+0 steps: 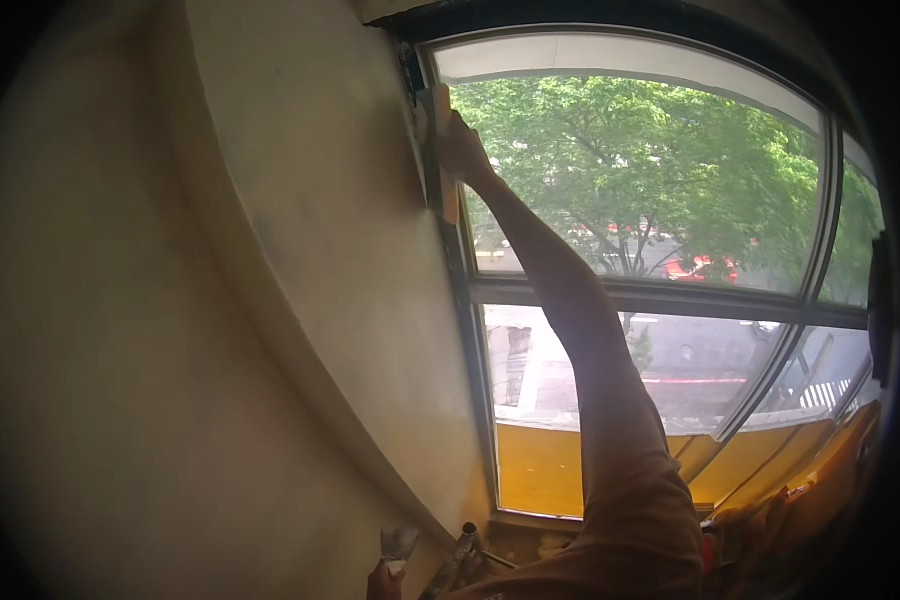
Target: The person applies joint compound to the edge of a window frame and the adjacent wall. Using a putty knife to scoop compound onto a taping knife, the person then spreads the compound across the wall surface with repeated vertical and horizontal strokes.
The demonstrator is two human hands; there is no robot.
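Observation:
My right hand is raised at the upper left edge of the window, its fingers round a long, flat, pale-orange tool held upright against the strip between the wall and the dark window frame. My forearm crosses in front of the glass. Low in the picture, my left hand grips a putty knife with its broad grey blade pointing up; the hand is partly cut off by the lower edge.
A metal pole stands in the bottom corner beside the knife. The large window has several panes, yellow panels along its bottom and a tree and street outside. Orange items lie at the lower right. The wall fills the left side.

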